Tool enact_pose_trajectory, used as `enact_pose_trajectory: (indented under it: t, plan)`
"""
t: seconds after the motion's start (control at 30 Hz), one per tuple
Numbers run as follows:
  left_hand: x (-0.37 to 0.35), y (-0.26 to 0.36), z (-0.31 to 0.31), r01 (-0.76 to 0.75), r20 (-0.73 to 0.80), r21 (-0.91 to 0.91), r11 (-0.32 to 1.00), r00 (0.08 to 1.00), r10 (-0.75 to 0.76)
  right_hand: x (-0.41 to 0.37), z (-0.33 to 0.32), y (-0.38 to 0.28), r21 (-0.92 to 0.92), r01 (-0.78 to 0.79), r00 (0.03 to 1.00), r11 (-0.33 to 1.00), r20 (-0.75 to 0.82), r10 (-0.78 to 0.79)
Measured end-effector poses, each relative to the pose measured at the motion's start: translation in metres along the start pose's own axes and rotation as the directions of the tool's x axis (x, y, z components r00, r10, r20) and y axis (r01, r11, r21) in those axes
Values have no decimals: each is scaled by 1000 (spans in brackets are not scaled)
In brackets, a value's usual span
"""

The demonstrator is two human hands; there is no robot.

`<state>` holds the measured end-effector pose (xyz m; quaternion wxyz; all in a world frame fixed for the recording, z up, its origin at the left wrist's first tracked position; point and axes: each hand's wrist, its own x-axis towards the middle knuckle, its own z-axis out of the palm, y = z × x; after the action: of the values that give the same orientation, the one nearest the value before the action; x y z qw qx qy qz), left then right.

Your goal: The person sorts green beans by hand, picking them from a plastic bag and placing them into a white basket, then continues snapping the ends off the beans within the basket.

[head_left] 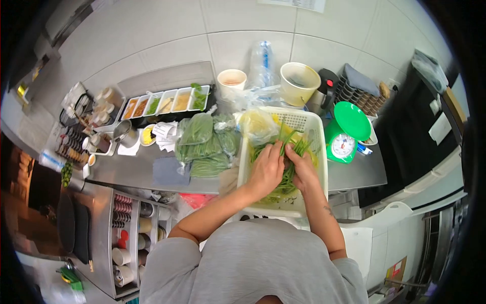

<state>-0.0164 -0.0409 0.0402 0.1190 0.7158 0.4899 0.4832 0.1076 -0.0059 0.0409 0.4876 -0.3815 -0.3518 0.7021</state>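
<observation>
A white perforated plastic basket [318, 133] sits in front of me at the counter's edge, holding long thin green stalks [279, 192]. My left hand [267, 169] is over the basket, its fingers curled down on a bunch of these stalks. Close beside it, my right hand [302, 168] wraps round the same bunch from the right, with stalk ends sticking up past the thumb. The fingertips of both hands are partly hidden among the greens. At the basket's back left corner lies a clear plastic bag [259, 125] with something yellowish inside.
Bags of green vegetables [202, 147] lie left of the basket. A green scale [344, 147] stands close on the right. Behind are a white tub [299, 83], a paper cup [232, 81] and a dark jug [324, 93]. Ingredient trays [166, 104] line the back left.
</observation>
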Motion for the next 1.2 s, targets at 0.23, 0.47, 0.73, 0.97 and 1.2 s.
enact_pose_trajectory:
  t: [0.23,0.47,0.73,0.97,1.2]
  plan:
    - [-12,-3,8,-119,70,-83,989,990,125,4,-10,-6,58,21,995,998,91,-27]
    - [1,-12,-5,-53,147,-144,988,986,74,11,-27,3,-200,73,996,977,-40,-82]
    - [60,-19,-1,110,111,-51,993,988,-104,1,-29,3,-663,192,962,724,-18,-271]
    - [61,-34,5,331,288,-348,877,928,-236,-9,-40,-7,-530,109,994,841,32,-109]
    - [60,-34,8,283,252,-408,868,949,-191,-13,-45,-26,-520,8,988,854,135,72]
